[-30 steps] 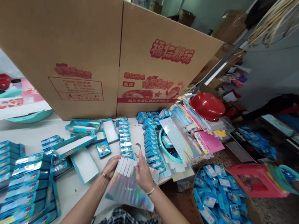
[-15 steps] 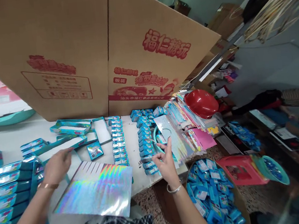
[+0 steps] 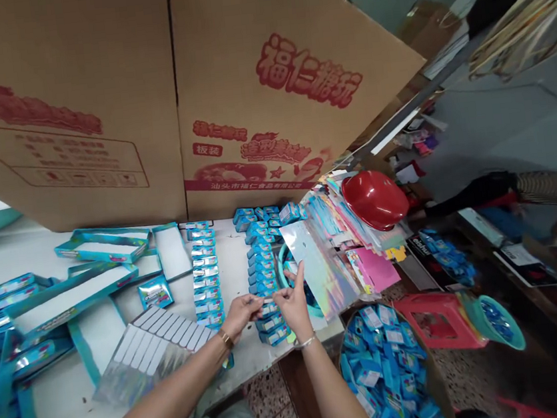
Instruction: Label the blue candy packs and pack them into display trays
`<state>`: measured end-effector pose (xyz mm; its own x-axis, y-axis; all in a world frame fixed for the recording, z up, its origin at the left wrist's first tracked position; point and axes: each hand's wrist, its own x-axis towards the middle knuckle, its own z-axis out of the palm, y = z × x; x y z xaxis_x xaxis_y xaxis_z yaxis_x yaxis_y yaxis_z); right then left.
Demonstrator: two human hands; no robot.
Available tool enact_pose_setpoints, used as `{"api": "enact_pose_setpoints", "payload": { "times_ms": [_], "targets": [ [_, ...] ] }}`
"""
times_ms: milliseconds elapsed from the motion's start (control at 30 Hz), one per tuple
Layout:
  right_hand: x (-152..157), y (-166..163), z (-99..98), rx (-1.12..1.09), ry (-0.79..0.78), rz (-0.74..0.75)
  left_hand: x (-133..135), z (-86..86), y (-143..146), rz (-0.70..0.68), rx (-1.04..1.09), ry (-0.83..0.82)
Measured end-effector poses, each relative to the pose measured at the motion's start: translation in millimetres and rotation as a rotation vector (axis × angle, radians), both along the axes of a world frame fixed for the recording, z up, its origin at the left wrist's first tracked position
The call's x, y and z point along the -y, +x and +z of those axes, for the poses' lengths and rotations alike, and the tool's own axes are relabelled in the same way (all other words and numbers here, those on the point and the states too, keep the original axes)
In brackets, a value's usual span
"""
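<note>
While the left hand and the right hand have fingertips clamped on a small pale strip, near the table's front edge, the shiny sheet lies beside the left forearm.

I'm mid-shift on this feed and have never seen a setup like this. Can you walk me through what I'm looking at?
There is no machine: these are a person's own bare hands, seen by a single camera worn on the head, looking forward and down. The left hand and right hand meet fingertip to fingertip and appear to pinch a small pale piece, too small to identify. On the white table beside the left forearm lies a shiny sheet with white strips. Small blue boxes stand in a left row and a right row; shallow trays lie farther left. Behind them stands a big cardboard panel.
</note>
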<state>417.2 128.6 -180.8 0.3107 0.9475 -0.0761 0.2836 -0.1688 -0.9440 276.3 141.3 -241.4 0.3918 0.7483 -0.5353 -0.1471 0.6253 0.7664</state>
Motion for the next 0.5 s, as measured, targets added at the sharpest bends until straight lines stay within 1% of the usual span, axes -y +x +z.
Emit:
{"api": "enact_pose_setpoints", "payload": {
  "times_ms": [100,200,267,300,400,500],
  "targets": [
    [-13.9,1.4,-23.6,0.217,0.088,0.009,-11.5,-18.6,7.4,0.069,-0.125,0.080],
    [-29.9,3.6,-50.9,0.410,0.160,0.049,-30.5,-35.4,13.1,0.084,-0.378,0.249],
    [-41.7,6.1,-70.5,0.526,0.208,0.085,-45.9,-44.6,16.7,0.099,-0.536,0.334],
    [-47.5,7.7,-80.2,0.579,0.228,0.102,-53.4,-48.4,18.5,0.103,-0.582,0.351],
    [-62.4,13.1,-105.6,0.693,0.263,0.145,-71.7,-57.9,24.2,0.090,-0.631,0.333],
    [-70.4,20.1,-122.8,0.776,0.295,0.178,-81.1,-66.7,29.6,0.078,-0.661,0.299]
  ]
}}
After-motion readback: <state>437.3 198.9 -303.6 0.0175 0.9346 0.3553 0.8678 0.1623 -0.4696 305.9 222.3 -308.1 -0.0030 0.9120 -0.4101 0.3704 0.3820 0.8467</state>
